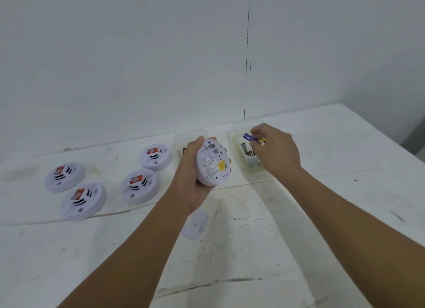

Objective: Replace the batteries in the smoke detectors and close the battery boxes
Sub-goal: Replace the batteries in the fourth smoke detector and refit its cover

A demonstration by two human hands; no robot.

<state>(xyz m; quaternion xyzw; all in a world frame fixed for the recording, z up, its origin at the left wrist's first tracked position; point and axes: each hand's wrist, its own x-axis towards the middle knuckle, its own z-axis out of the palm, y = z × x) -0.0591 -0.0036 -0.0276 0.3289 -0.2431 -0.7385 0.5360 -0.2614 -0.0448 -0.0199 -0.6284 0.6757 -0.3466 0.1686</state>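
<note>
While left hand (195, 169) grips a smoke detector (213, 161) back-side up above the counter (322, 204), right hand (273, 146) pinches a blue battery (250, 138) over clear tray (239, 133) near far edge, four detectors (84, 200) toward left edge, loose cover (195, 225) beneath left wrist.

white table (322, 215) | scuffed, stained | grey wall (138, 54) behind
</note>
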